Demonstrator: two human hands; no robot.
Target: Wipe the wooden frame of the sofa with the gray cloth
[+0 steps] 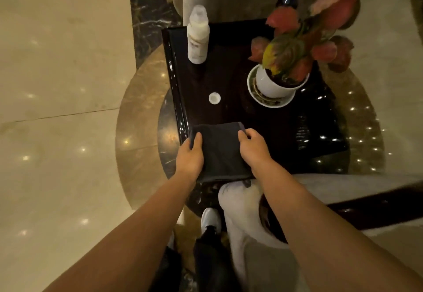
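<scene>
Gray cloth (220, 152) is lying folded into a flat rectangle on the near left corner of the dark glossy table (263, 127), its near edge hanging just over the table's rim. Both hands are working on it: the left hand (191, 156) is resting along the cloth's left edge with fingers curled over that side, and the right hand (253, 146) is pinching the far right corner between thumb and fingers, so each is closed lightly on cloth, not spread wide. Judging by this, the person is folding or gathering the cloth for use; wiping is not yet under way. The sofa's wooden frame (377, 202) is showing as a dark polished band on the near right, running between pale upholstery (238, 202), and nothing is touching it; whether any of it is already clean cannot be told. So the task is sitting at its opening step, with the lift of the cloth and the whole wipe still to come. Farther out on the table, a white bottle (198, 34) is standing upright with its cap (214, 98) lying apart from it, and a potted plant (297, 49) in a white pot is sitting on a saucer at the far right. Pale marble floor (57, 85) is surrounding it all.
</scene>
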